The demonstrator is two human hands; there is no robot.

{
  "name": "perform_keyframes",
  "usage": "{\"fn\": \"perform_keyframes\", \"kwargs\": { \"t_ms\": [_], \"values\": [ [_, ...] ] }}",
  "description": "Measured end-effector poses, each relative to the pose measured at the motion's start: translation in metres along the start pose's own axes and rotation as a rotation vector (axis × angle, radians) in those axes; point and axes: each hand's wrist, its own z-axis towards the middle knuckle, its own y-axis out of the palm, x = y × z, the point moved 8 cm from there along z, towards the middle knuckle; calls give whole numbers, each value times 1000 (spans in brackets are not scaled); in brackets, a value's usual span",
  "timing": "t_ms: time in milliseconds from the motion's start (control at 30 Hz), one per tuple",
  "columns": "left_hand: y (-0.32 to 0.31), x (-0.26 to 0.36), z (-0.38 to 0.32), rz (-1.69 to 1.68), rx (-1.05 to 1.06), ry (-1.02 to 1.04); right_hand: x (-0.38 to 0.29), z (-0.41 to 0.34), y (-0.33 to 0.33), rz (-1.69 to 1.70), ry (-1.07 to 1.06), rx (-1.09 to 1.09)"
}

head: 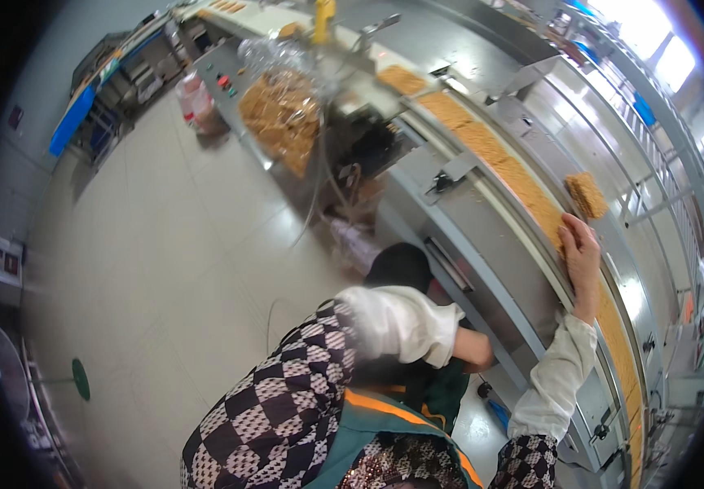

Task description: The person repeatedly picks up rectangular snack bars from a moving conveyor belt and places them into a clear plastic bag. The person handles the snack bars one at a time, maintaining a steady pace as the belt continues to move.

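A long row of flat golden-brown blocks, perhaps biscuits or wafers [498, 159], runs along a narrow conveyor channel. My right hand [581, 250] lies over this row with curled fingers, its fingertips at the row's near side; whether it grips a piece is hidden. Just beyond it, a small stack of similar pieces [586, 195] rests on the channel's outer metal ledge. Lower down, beside the machine's near frame, is my left hand [475, 351]; only its wrist and back show, and its fingers are hidden. White sleeve covers reach to both wrists.
A clear plastic bag of brown pieces [282, 116] sits on a metal surface at the upper left, near a yellow post [324, 21]. A red-and-white container [198, 104] stands beside it. Metal rails [468, 244] edge the conveyor. A hose hangs toward the tiled floor [175, 244].
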Motion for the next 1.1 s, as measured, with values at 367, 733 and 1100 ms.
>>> {"fn": "perform_keyframes", "kwargs": {
  "t_ms": [367,733,1100],
  "values": [
    [-9,2,27,118,-688,-709,19,-22,-23,-15,81,135],
    [-58,32,4,53,-674,-667,0,-30,-50,-383,19,395],
    [-22,17,-32,-49,-857,-618,33,11,-48,-292,30,393]
  ]
}}
